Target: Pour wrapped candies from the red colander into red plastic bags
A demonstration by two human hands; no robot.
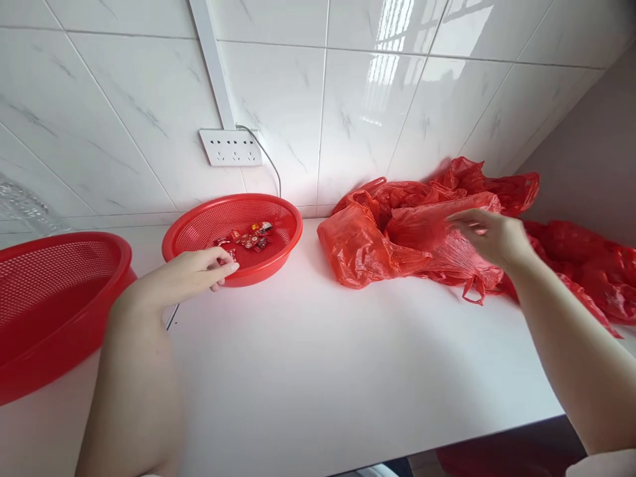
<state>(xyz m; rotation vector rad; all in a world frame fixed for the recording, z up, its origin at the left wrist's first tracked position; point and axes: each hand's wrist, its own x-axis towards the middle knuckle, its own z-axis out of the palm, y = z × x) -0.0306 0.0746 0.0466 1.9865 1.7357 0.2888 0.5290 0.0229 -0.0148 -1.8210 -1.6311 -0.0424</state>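
My left hand (211,267) is over the near rim of a round red plastic basket (233,277), its fingers curled in and the thumb against them. Whatever it may hold is hidden. Inside the basket lie several small wrapped pieces (248,240), red with white and yellow marks, one of them right beside my fingertips. On the right, my right hand (489,237) hovers at a pile of crumpled red plastic bags (362,245). Its fingers reach left, loosely bent and apart from the thumb. The red plastic just past those fingertips is blurred.
A larger red basket (64,242) stands at the left, with clear plastic (27,205) behind it. More red bags (591,258) lie at the far right. The white table (318,358) meets a tiled wall carrying a socket strip (231,147) and a thin cable (271,159).
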